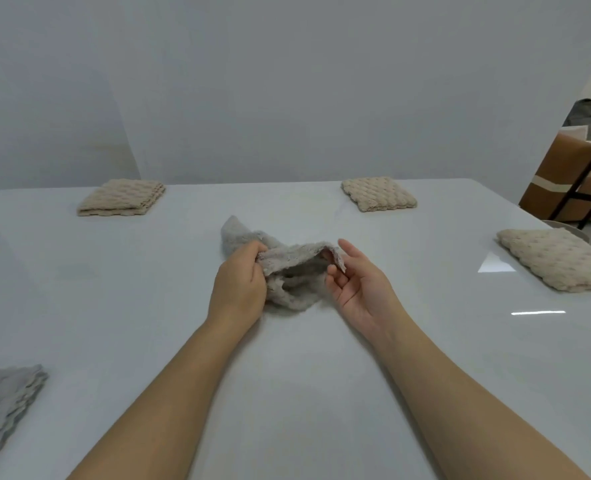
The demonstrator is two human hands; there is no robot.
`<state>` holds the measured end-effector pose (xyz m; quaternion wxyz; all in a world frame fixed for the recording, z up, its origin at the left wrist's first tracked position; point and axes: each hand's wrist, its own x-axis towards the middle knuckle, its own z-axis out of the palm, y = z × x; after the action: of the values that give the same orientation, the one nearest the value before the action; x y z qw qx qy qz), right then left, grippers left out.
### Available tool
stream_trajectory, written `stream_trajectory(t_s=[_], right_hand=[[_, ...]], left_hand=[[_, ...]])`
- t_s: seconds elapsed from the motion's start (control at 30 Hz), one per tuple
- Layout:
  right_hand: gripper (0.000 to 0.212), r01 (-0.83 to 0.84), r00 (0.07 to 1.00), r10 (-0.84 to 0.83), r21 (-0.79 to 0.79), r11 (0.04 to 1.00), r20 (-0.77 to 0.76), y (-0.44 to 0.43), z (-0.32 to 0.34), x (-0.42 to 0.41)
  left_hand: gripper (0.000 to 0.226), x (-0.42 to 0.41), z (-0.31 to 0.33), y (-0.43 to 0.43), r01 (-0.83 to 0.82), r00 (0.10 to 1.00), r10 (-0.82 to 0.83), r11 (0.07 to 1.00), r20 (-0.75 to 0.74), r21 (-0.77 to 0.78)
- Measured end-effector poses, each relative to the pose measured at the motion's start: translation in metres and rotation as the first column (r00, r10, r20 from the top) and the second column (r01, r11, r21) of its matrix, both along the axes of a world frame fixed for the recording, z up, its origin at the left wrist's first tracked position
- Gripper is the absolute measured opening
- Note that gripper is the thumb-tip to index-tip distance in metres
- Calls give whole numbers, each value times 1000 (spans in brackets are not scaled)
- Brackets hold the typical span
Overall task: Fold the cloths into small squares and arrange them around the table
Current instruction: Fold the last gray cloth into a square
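Slippage looks the likeliest fault. The grey cloth hangs bunched and half lifted between the two hands, and only the left grip truly has it. A pull to spread it could draw the loose edge off the right grip and drop it in a heap on the worktop. A fold begun from that crumple would probably come out skewed rather than square. The finished pieces sit well apart from both grips, so they seem safe: a folded grey cloth nearer and far left, two beige squares beyond, and a third beige square far right.

The left grip is closed, its fingers and thumb curled round a gather at the cloth's left end. The right grip is half open, palm turned inward, with the thumb raised clear of the loosely curled fingers. The cloth's right edge drapes onto those fingertips, touching them but, as far as I can see, not pinched.
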<state>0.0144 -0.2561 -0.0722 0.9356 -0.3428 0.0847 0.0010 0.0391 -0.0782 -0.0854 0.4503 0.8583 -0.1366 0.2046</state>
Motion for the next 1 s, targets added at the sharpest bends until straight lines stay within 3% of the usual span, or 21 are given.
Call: stream_trajectory(t_s=[0.17, 0.33, 0.43, 0.53, 0.67, 0.8, 0.9, 1.0], right_hand=[[30, 56, 998, -51, -142, 988, 44, -7, -4, 0], [35, 156, 985, -104, -449, 880, 138, -5, -7, -2], [32, 252, 964, -155, -559, 790, 215, 0, -8, -4], [23, 318, 945, -219, -524, 790, 244, -1, -7, -5], [12, 376, 926, -288, -539, 754, 243, -4, -2, -5], [13, 371, 928, -290, -601, 708, 232, 1, 12, -7], [14, 382, 924, -293, -544, 747, 246, 3, 34, -8], [19, 442, 896, -325, -539, 718, 302, 1, 59, -11]], left_hand=[[18, -13, 7, -5, -69, 998, 59, 934, 38, 350], [20, -14, 4, 8, -173, 982, 122, 897, 147, 406], [28, -17, 3, 21, -357, 928, 254, 819, 273, 449], [26, -20, 8, 39, -480, 875, 406, 795, 263, 369], [19, -28, 13, 48, -449, 893, 451, 890, -8, 76], [18, -30, 38, 55, -489, 868, 471, 866, -157, -104], [18, -28, 66, 65, -469, 883, 453, 858, -123, -207], [20, -29, 91, 72, -370, 925, 376, 860, -55, -352]])
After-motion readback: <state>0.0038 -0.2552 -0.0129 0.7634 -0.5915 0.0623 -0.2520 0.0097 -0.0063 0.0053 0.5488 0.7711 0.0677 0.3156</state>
